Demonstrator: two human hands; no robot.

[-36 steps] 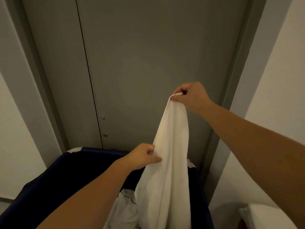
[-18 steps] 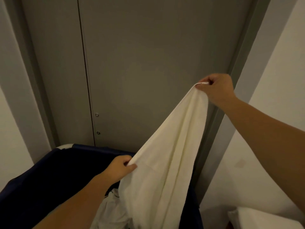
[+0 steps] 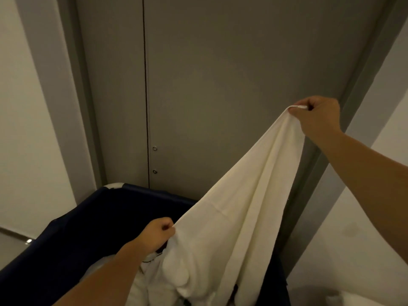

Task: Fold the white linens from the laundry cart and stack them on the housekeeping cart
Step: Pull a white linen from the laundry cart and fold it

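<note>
A white linen [image 3: 238, 208] stretches diagonally over the dark blue laundry cart [image 3: 72, 235]. My right hand [image 3: 318, 117] pinches one corner of it high at the right. Lower down, my left hand [image 3: 157, 234] grips the cloth's edge just above the cart. The rest of the linen hangs down into the cart, where more white laundry [image 3: 145, 281] lies bunched beneath my left forearm.
Grey double doors [image 3: 220, 85] rise directly behind the cart, with a dark seam and two small round fittings. White walls flank the door frame. Something pale, too dim to identify, sits at the bottom right corner [image 3: 344, 297].
My hands have drawn apart: the right rose and went right, the left slid left along the edge. The linen has spread from a narrow hanging bundle into a wide stretched sheet.
</note>
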